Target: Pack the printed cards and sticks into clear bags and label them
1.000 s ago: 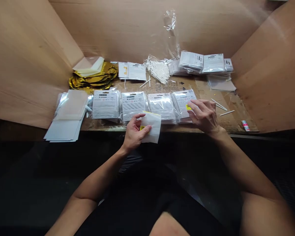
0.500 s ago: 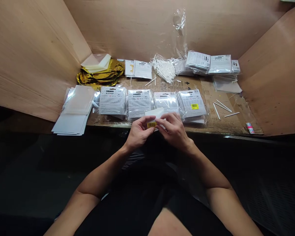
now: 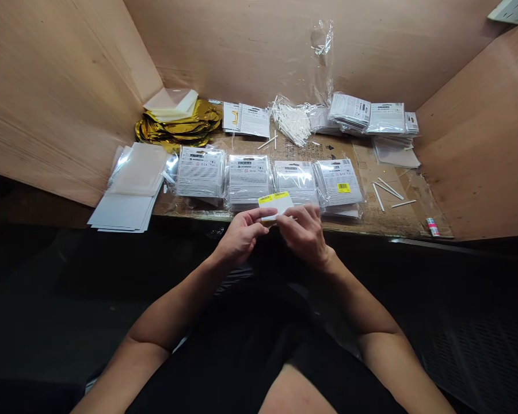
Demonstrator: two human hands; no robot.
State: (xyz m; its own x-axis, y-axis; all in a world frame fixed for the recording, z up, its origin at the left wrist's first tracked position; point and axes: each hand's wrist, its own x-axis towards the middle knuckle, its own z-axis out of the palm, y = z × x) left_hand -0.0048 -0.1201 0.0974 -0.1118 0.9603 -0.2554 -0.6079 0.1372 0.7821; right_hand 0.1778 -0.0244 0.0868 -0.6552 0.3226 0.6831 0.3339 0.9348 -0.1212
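Observation:
My left hand (image 3: 240,236) is closed on a sheet of barcode stickers (image 3: 280,204), white with yellow labels along its far edge. The sheet is bent over the fingers, in front of the bench edge. My right hand (image 3: 304,231) pinches at the sheet's near right side; its fingertips partly hide what lies between them. Just beyond the hands, several clear-wrapped packs with printed white cards (image 3: 249,179) lie in a row. On the rightmost pack (image 3: 339,175) sits a yellow barcode sticker (image 3: 343,188).
Left are white cards and clear sleeves (image 3: 138,169). Behind lie gold foil pieces (image 3: 176,129), a bag of white sticks (image 3: 292,122) and stacked packs (image 3: 349,109). Loose sticks (image 3: 388,190) and a small pink-and-white tube (image 3: 432,226) lie right. Wooden panels (image 3: 479,126) enclose the bench.
My right hand left a yellow barcode sticker on the rightmost pack and came back to the sheet in my left hand. The sheet has since been bent, bringing yellow labels to its far edge.

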